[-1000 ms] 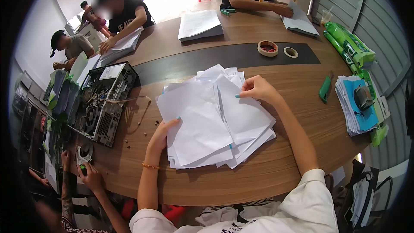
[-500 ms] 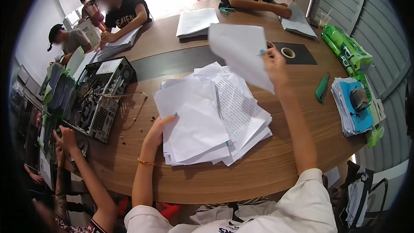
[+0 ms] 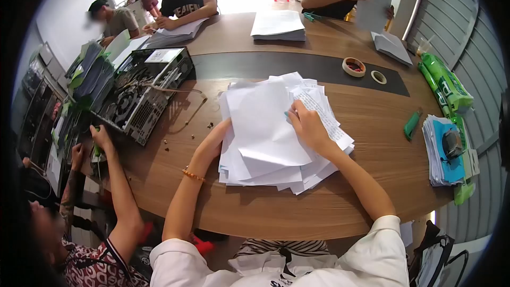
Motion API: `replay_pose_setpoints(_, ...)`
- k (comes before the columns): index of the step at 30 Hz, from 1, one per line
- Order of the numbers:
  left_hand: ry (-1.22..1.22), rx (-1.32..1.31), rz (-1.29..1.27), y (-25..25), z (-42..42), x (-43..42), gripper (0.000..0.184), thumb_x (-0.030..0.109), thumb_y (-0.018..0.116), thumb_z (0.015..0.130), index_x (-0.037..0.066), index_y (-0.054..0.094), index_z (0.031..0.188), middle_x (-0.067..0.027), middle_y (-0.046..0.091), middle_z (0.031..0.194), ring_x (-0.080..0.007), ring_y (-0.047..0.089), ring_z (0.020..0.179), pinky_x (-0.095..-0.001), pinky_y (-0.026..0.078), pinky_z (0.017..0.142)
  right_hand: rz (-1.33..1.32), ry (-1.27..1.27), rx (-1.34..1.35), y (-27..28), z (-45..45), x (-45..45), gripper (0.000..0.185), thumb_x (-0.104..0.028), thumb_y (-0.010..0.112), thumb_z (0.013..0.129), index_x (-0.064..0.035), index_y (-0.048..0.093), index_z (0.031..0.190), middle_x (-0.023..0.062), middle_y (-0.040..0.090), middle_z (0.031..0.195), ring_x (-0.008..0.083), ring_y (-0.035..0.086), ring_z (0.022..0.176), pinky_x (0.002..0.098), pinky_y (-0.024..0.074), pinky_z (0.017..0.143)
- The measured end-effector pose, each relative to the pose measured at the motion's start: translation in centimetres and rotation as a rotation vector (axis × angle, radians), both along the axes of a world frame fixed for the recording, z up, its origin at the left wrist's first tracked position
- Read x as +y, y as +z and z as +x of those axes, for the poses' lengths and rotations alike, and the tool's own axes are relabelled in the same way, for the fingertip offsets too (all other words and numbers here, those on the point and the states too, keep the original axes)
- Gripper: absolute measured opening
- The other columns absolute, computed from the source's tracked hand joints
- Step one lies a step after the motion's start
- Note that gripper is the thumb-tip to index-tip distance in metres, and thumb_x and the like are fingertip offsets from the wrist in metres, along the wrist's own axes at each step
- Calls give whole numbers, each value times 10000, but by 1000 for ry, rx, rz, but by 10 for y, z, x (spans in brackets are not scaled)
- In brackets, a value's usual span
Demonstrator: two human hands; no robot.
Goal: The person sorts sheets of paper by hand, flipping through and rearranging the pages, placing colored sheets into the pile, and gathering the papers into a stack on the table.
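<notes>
A loose pile of white paper sheets lies on the wooden table in front of me, its edges uneven. Several sheets at its right side carry printed lines. On top is a blank, slightly creased sheet. My left hand, a beaded bracelet at its wrist, grips the pile's left edge; the top sheet covers its fingertips. With fingers curled in a pinch, my right hand holds the right edge of the top sheet, over the printed pages.
An opened computer case stands at left, with small screws nearby. Tape rolls, a green cutter and a clipped paper stack lie at right. Another paper stack sits farther back. Other people work around the table.
My right hand has brought its raised sheet down onto the pile, covering my left fingertips. Across the table, a person has lifted a sheet. The view has shifted.
</notes>
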State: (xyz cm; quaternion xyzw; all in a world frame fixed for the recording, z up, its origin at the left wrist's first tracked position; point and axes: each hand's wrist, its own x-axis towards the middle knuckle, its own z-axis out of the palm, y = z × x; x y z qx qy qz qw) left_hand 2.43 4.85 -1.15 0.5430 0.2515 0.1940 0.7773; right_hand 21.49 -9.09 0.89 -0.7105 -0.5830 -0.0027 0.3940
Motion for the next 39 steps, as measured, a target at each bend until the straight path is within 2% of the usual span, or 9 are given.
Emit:
replay_pose_setpoints(3, 88, -110, -280, 15, 0, -11, 532, 330, 513, 765, -25, 372, 1136, -129, 471, 1071, -164, 491, 950, -252, 423, 751, -110, -67, -177, -2, -12, 0, 184, -160, 496, 776, -1, 410, 814, 179, 530, 553, 333, 542, 514, 376, 433, 463)
replay_pose_setpoints(6, -56, 164, 13, 9, -3, -2, 483, 255, 563, 736, -31, 406, 1091, -121, 520, 978, -169, 545, 811, -264, 456, 687, -174, -65, -267, 10, -27, 0, 232, -204, 500, 779, 6, 410, 819, 174, 528, 527, 327, 552, 516, 387, 450, 466)
replay_pose_setpoints(13, -36, 81, 37, -3, -5, -2, 412, 115, 566, 709, -40, 412, 1059, -107, 528, 940, -171, 540, 804, -265, 453, 695, -361, 14, -244, 31, 6, -5, 270, -279, 495, 782, -15, 524, 832, 153, 578, 665, 254, 568, 617, 339, 428, 568)
replay_pose_setpoints(17, -34, 68, 64, 2, -6, -9, 394, 130, 558, 725, -30, 418, 1056, -103, 523, 942, -166, 536, 819, -263, 453, 693, -444, -113, -308, 33, 54, -23, 449, -398, 646, 627, -17, 505, 817, 138, 570, 757, 248, 552, 717, 334, 420, 636)
replay_pose_setpoints(25, -4, 124, 119, 5, -9, -14, 376, 132, 556, 735, -32, 422, 1046, -105, 521, 946, -166, 530, 841, -265, 447, 708, -587, 60, 111, 35, 92, -32, 313, -205, 710, 542, -7, 493, 647, 22, 484, 565, 99, 432, 529, 248, 343, 473)
replay_pose_setpoints(32, 28, 108, 109, 3, -10, -15, 361, 140, 554, 745, -35, 424, 1033, -105, 522, 936, -156, 535, 818, -252, 451, 691, 76, -199, 9, 50, 122, -30, 218, -146, 660, 617, -9, 497, 663, 53, 551, 683, 103, 480, 570, 244, 373, 520)
replay_pose_setpoints(34, 22, 98, 92, 4, -10, -16, 361, 141, 552, 746, -34, 423, 1033, -105, 521, 936, -157, 536, 814, -254, 452, 691, 591, -35, 500, 63, 93, -27, 162, -99, 636, 651, -19, 530, 743, 75, 565, 764, 136, 531, 675, 247, 401, 596)
replay_pose_setpoints(37, -3, 82, 79, 4, -11, -15, 366, 147, 551, 747, -33, 417, 1035, -106, 517, 936, -161, 538, 808, -257, 453, 689, 625, 14, 496, 42, 81, -13, 142, -53, 632, 646, -41, 565, 772, 66, 584, 786, 185, 563, 743, 258, 425, 625)
replay_pose_setpoints(39, 12, 105, 76, 3, -11, -15, 379, 153, 552, 745, -31, 410, 1043, -106, 511, 939, -162, 536, 810, -257, 454, 685, 294, 31, -7, 49, 46, -23, 112, -15, 628, 635, -60, 595, 731, 26, 605, 826, 232, 542, 901, 307, 410, 749)
